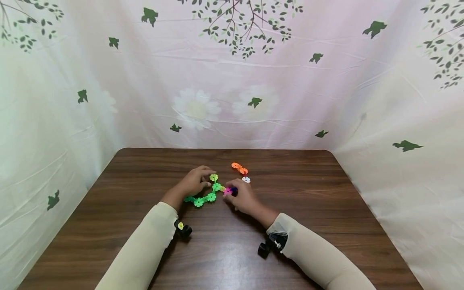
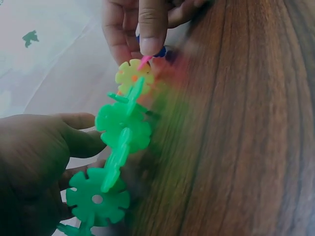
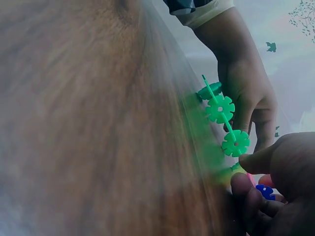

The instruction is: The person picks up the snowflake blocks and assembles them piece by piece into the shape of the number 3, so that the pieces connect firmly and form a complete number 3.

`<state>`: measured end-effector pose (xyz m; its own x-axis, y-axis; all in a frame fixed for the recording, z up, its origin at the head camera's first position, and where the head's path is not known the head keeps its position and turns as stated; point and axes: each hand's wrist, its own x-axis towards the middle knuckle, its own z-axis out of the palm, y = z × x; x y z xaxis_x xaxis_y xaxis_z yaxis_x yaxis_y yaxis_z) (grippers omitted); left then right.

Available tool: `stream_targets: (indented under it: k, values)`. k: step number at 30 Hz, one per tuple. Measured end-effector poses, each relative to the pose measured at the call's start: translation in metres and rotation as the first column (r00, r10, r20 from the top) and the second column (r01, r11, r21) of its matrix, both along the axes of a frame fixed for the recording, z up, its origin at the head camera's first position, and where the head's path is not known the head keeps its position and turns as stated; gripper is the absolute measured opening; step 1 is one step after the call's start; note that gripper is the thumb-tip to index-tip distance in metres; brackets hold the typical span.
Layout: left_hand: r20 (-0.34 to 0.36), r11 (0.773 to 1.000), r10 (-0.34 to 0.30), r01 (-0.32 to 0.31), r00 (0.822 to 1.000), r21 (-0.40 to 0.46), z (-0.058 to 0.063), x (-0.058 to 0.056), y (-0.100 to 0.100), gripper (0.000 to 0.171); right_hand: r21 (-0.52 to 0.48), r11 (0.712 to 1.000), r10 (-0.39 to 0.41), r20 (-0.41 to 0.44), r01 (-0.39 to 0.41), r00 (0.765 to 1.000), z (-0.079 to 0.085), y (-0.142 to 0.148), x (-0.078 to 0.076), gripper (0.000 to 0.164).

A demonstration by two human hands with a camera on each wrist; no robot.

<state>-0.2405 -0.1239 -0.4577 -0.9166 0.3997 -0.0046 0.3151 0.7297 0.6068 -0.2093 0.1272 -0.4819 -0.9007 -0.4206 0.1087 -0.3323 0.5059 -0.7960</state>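
A chain of notched plastic interlocking discs lies on the table. Its green discs run from under my left hand toward a yellow-green disc and a pink disc. With thumb and fingers my right hand pinches the chain around the pink disc and a blue disc. Beyond that hand the chain continues with a white disc and orange discs. My left hand is beside the green part, fingers loosely bent near the yellow-green disc. Whether it touches the chain cannot be told.
The brown wooden table has rounded far corners. A pale curtain with leaf and flower prints hangs behind it and along both sides. Small black cameras are strapped at both wrists over pale sleeves.
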Motion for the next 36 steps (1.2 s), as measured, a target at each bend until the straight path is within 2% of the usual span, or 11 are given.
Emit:
stream_targets:
  k: [11, 15, 20, 25, 31, 36]
  values:
    - [-0.009, 0.994, 0.023, -0.024, 1.000, -0.103, -0.005, -0.003, 0.009, 0.048, 0.020, 1.000, -0.001, -0.045, 0.002, 0.999, -0.004, -0.002, 0.000, 0.029]
    - [-0.009, 0.993, 0.043, -0.044, 0.999, -0.111, -0.003, -0.002, 0.011, 0.050, 0.025, 1.000, 0.003, -0.049, -0.002, 0.999, -0.004, -0.002, 0.000, 0.029]
    - [-0.048, 0.991, 0.049, -0.055, 0.998, -0.125, -0.004, -0.002, 0.012, 0.048, 0.002, 1.000, 0.010, -0.051, -0.010, 0.999, -0.005, -0.001, 0.000, 0.027]
    - [-0.090, 0.992, 0.062, -0.071, 0.994, -0.105, -0.005, -0.001, 0.012, 0.042, -0.025, 1.000, 0.013, -0.047, -0.014, 0.999, -0.005, -0.001, 0.000, 0.026]
    - [-0.092, 0.996, 0.069, -0.073, 0.993, -0.047, -0.005, 0.000, 0.012, 0.037, -0.034, 0.999, 0.033, -0.045, -0.034, 0.998, -0.004, 0.001, -0.001, 0.028]
    - [-0.116, 0.997, 0.062, -0.066, 0.991, -0.038, -0.001, 0.001, 0.011, 0.036, -0.067, 0.996, 0.048, -0.047, -0.051, 0.998, -0.003, 0.004, -0.006, 0.028]
